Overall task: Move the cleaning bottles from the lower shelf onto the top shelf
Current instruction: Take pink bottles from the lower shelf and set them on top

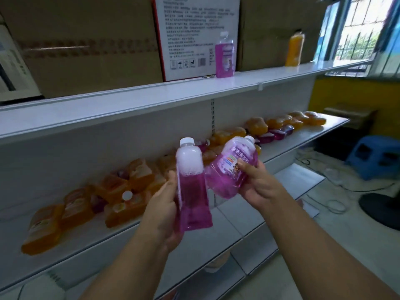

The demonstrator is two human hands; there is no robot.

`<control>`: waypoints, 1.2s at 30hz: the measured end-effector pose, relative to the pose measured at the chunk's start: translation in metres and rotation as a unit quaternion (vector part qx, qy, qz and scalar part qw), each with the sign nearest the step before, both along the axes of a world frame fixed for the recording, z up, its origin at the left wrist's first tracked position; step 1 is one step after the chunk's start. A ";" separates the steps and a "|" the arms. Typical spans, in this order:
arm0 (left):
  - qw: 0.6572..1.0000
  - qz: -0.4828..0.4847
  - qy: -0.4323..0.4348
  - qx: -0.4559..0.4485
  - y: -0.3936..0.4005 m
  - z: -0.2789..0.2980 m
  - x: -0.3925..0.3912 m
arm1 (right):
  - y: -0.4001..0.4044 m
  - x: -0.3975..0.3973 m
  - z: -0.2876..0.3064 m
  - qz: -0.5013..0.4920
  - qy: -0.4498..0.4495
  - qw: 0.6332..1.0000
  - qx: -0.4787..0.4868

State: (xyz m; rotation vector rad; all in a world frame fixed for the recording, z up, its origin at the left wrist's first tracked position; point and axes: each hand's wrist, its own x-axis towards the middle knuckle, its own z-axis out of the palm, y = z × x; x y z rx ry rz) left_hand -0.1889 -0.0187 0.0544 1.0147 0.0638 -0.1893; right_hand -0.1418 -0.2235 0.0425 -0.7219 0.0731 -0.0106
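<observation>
My left hand [164, 204] grips a purple cleaning bottle [192, 191] with a white cap, held nearly upright, foam in its upper half. My right hand [259, 187] holds a second purple bottle [229, 169], tilted with its cap pointing up and to the right. Both bottles are in front of the lower shelf [151, 230], where several orange and purple bottles [121, 191] lie on their sides. On the top shelf [151, 98] a purple bottle [224, 56] and an orange bottle [294, 49] stand upright.
Large cardboard boxes [86, 46] and a white printed carton [194, 35] fill the back of the top shelf. A blue plastic stool [376, 156], cables and a dark round fan base [383, 208] are on the floor at right. A window [363, 29] is at upper right.
</observation>
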 end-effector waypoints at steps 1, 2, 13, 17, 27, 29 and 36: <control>1.000 -0.014 0.006 -0.012 -0.017 0.006 0.004 | -0.021 -0.003 0.007 -0.002 -0.008 1.000 0.008; 0.999 -0.031 0.015 -0.033 -0.035 0.013 0.007 | -0.042 -0.006 0.015 -0.006 -0.014 1.000 0.015; 0.981 -0.136 -0.040 -0.135 -0.248 0.084 0.061 | -0.278 -0.008 0.103 -0.111 -0.047 0.992 -0.048; 0.985 -0.124 -0.055 -0.105 -0.299 0.118 0.100 | -0.334 0.015 0.133 -0.094 -0.116 0.985 -0.087; 0.970 -0.044 -0.199 0.134 -0.344 0.208 0.233 | -0.359 0.144 0.199 -0.098 -0.224 0.955 -0.167; 0.959 -0.050 -0.231 0.154 -0.344 0.226 0.267 | -0.362 0.172 0.210 -0.104 -0.230 0.951 -0.180; 0.904 -0.039 -0.312 0.290 -0.344 0.255 0.363 | -0.380 0.259 0.230 -0.101 -0.261 0.927 -0.249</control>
